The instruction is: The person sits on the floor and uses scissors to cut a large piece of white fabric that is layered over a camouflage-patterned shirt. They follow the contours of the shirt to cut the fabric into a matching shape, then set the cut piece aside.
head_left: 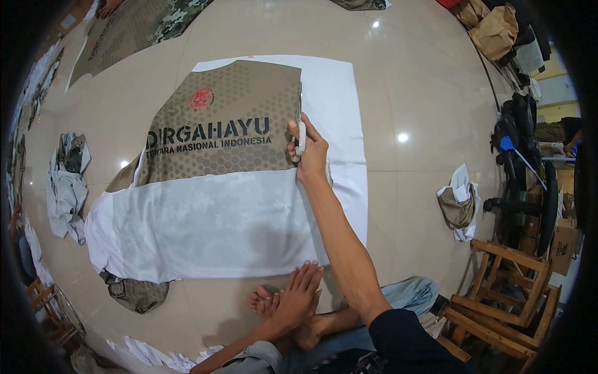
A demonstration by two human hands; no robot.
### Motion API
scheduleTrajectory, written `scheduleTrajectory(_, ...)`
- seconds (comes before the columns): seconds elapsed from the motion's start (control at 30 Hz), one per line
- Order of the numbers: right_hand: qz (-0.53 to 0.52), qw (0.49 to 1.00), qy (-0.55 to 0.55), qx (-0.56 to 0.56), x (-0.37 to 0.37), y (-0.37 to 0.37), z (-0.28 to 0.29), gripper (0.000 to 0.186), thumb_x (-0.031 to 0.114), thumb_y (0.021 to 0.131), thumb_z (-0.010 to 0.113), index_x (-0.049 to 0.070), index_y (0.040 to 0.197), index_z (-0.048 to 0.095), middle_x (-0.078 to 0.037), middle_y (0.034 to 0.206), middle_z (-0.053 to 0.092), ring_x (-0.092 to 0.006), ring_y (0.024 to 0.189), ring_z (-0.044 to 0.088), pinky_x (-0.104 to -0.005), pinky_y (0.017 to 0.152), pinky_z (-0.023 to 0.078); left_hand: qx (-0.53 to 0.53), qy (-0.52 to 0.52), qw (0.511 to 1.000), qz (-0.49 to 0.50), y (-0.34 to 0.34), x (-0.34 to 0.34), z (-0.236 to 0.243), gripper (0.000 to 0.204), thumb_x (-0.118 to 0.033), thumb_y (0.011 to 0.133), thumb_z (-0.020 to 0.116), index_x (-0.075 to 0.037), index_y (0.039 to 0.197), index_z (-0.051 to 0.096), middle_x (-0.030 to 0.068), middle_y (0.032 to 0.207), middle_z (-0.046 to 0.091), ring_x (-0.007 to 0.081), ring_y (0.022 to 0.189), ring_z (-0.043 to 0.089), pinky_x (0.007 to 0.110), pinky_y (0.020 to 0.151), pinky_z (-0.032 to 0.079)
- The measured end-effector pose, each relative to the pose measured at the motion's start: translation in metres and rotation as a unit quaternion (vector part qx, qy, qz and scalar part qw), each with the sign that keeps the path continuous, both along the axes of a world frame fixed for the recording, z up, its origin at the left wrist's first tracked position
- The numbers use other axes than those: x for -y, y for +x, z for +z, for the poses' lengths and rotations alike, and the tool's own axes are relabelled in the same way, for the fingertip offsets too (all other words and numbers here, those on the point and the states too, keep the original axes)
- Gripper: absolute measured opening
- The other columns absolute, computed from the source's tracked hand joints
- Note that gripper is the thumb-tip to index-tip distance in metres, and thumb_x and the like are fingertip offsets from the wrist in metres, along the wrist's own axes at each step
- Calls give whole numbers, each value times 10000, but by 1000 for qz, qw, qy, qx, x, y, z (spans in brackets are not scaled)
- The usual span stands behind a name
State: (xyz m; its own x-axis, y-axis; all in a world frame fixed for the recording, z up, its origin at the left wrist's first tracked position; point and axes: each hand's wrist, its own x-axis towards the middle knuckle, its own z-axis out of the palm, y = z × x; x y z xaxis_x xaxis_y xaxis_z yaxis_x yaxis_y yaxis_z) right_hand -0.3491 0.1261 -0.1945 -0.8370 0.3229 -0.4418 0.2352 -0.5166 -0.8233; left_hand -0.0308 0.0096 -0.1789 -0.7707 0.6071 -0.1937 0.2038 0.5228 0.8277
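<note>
My right hand (310, 149) grips scissors with wrapped pale handles (301, 138) at the right edge of a brown fabric piece (233, 90) printed with hexagons, dark lettering and a red emblem. That piece lies on a larger white fabric (330, 106), with a pale, faintly patterned layer (205, 224) across the lower part. My left hand (300, 287) is open, its fingers stretched and lying flat near the white fabric's lower edge, above my bare foot. Part of a camouflage piece (137, 296) shows from under the lower left corner.
Crumpled cloths (68, 193) lie on the tiled floor at left, another bundle (458, 202) at right. Camouflage fabric (124, 31) is at upper left, beside someone's foot. Wooden stools (511, 265), a black chair, cartons and paper bags (495, 34) line the right side, where another person partly shows.
</note>
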Motion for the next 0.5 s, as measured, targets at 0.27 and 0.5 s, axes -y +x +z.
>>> scheduleTrajectory(0.27,-18,999,-25,-15,0,-14,3,637,129,890,823,15,1459,560,-87,949,723,-113,524,556,-240,457,411,0,19,1000,11,-1,0,0,635,-140,974,597,-25,1557,373,204,1653,294,411,1551,242,582,1248,211)
scheduleTrajectory(0.5,-11,1000,-11,-13,1,-26,-1,631,141,887,830,7,1445,569,-85,969,721,-109,532,556,-239,466,430,14,23,1000,-1,-4,2,5,626,-141,981,565,-11,1561,367,213,1662,262,415,1556,216,573,1258,193)
